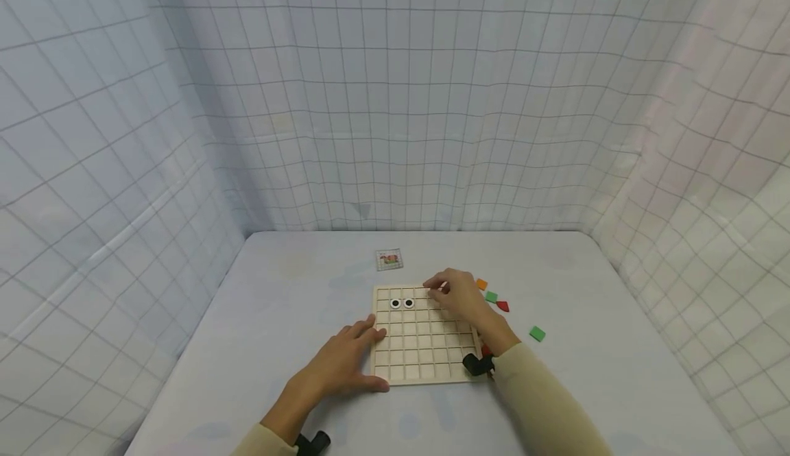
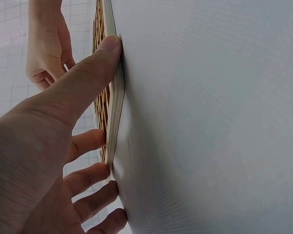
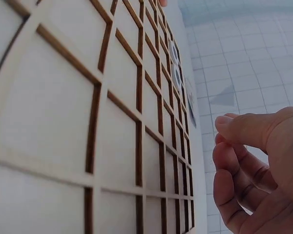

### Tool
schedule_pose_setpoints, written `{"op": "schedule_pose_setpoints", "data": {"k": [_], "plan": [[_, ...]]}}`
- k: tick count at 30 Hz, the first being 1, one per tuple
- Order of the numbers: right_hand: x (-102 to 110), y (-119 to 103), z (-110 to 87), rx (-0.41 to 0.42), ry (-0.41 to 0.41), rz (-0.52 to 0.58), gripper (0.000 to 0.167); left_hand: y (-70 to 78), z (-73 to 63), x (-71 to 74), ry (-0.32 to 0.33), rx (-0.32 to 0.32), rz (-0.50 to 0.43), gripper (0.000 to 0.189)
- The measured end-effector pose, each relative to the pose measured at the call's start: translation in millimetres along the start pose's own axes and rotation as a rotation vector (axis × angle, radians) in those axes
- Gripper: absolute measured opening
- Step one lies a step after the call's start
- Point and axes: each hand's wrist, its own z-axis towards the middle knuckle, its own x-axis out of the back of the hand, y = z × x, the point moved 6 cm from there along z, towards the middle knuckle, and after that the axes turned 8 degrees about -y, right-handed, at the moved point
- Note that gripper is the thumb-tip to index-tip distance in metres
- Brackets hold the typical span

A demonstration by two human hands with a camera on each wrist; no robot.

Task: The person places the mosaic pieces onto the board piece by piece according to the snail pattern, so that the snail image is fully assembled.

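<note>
A pale wooden board (image 1: 398,356) with a raised grid of square cells lies flat on the table. Two white discs with black centres, one disc (image 1: 395,303) and another disc (image 1: 409,303), sit side by side in its upper left cells. My left hand (image 1: 345,360) touches the board's lower left, fingers spread along the left side; in the left wrist view the thumb (image 2: 83,80) presses the board's edge. Over the upper right part hovers my right hand (image 1: 459,295), its fingers (image 3: 223,192) loosely bent. I see nothing between its thumb and fingers.
Right of the board lie an orange piece (image 1: 481,283), a green piece (image 1: 491,297), a red piece (image 1: 503,306) and a green square (image 1: 537,333). Another red piece (image 1: 486,350) is partly hidden by my right wrist. Behind the board lies a small picture card (image 1: 389,259). Gridded white curtains (image 1: 395,99) surround the table.
</note>
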Motion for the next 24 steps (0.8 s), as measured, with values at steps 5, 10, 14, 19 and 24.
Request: {"op": "schedule_pose_setpoints", "data": {"k": [5,10,14,19,24], "plan": [[14,10,-6.5,-0.014,0.012,0.006,0.015,0.0,-0.1,0.0,-0.001,-0.001,0.002,0.106],[30,20,-14.4,-0.031,0.024,-0.004,0.018,0.2,-0.7,-0.2,-0.004,-0.007,-0.006,0.106],[41,34,-20.9,-0.069,0.033,0.013,0.022,1.7,-1.6,0.0,-0.003,-0.013,-0.002,0.105],[48,54,-27.6,-0.144,0.038,0.017,0.025,1.5,-1.8,0.0,-0.001,-0.013,0.008,0.106],[50,69,-30.4,-0.198,0.045,-0.043,0.027,-1.5,-1.6,-0.1,-0.001,-0.012,0.004,0.106]]}}
